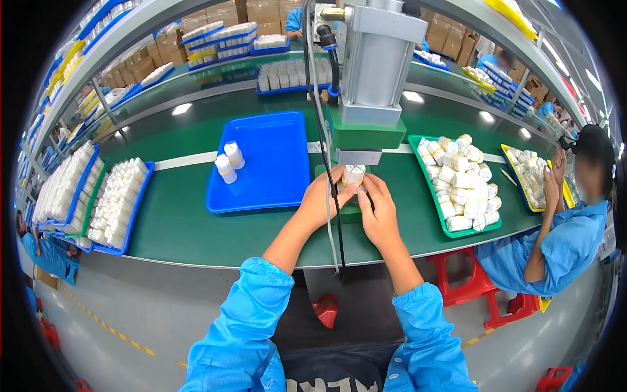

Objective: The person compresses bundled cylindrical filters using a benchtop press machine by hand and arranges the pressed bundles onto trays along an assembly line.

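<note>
White cylinder [354,174], one: standing near the press block [358,157], between front and rear edges of the worktop [274,238], long axis pointing up; left hand [320,200] and right hand [379,208] gripping opposite sides, neither lying nearer.

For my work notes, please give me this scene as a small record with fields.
Left hand: fingers on the white part
Right hand: fingers on the same part
Machine head: above the part; contact unclear
Blue tray: left of hands, two white pieces inside
Green tray: right of hands, heaped with white pieces
Co-worker: far right, blue clothing
</note>
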Tool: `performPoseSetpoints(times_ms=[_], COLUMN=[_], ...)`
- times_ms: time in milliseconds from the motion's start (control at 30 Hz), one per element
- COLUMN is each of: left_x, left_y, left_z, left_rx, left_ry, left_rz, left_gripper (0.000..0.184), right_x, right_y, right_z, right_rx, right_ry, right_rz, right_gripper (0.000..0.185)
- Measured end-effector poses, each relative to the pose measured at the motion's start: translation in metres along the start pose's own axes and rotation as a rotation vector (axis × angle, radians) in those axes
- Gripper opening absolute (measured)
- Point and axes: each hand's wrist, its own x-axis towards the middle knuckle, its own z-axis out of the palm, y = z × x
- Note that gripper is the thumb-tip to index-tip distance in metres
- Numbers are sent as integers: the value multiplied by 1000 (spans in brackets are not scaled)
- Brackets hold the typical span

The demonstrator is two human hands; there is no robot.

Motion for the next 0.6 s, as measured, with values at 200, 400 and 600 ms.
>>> performPoseSetpoints(times_ms=[200, 400, 600], left_x=[-2, -13, -19], left_y=[-10, -11, -47], left_z=[1, -28, -121], left_rx=[17, 414, 741], left_ry=[1, 239, 893], left_rz=[13, 166, -298], left_gripper=[42, 54, 92], right_x=[-2, 9, 41], right_y=[4, -8, -19], right_z=[4, 7, 4], right_rx=[-52, -8, 259], right_ry=[37, 66, 38], right_rz=[9, 6, 197], right_gripper=[40, 48, 38])
